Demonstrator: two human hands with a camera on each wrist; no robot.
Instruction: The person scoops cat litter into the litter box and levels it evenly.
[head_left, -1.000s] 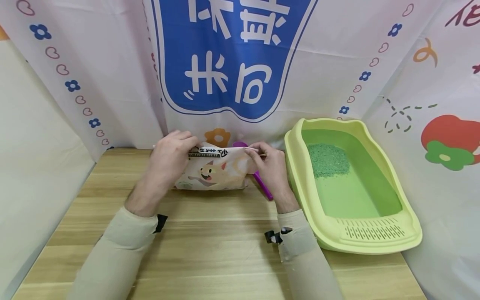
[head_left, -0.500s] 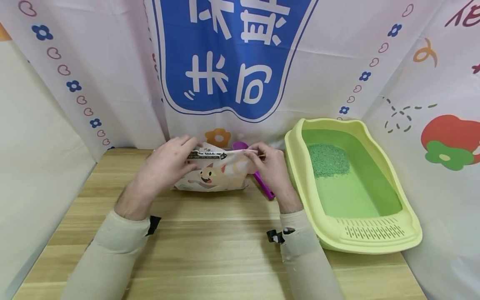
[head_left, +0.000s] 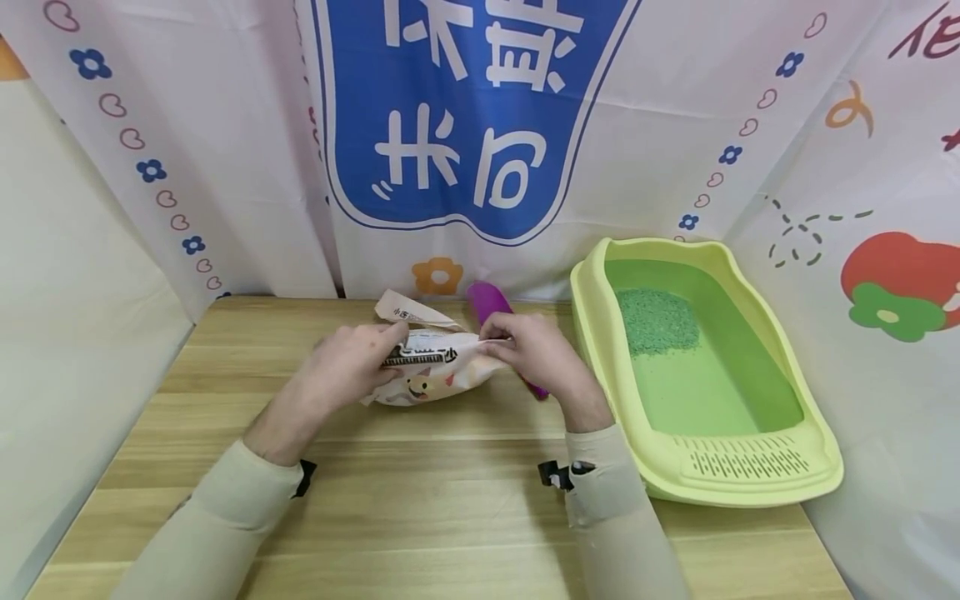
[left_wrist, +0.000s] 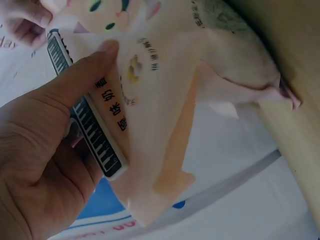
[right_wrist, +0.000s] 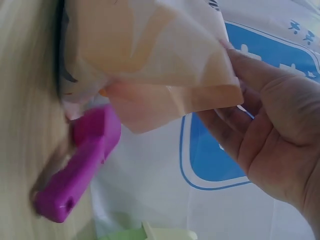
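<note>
A pale pink cat litter bag with a printed cat stands on the table, its top leaning towards me. Along its upper part lies a long bag clip with a piano-key pattern. My left hand holds the clip's left part; in the left wrist view the thumb crosses the clip onto the bag's front and the fingers curl behind. With thumb and fingers, my right hand pinches the bag's upper right edge. A loose flap of the bag's top sticks up behind the clip.
A purple litter scoop lies behind and right of the bag, partly hidden by my right hand. On the right stands a light green litter box with green litter at its far left. A printed curtain borders the table's back.
The bag's top has tipped towards me and down, so the flap behind the clip shows. Both hands have come lower with it; the left has shifted its grip and moved slightly right.
</note>
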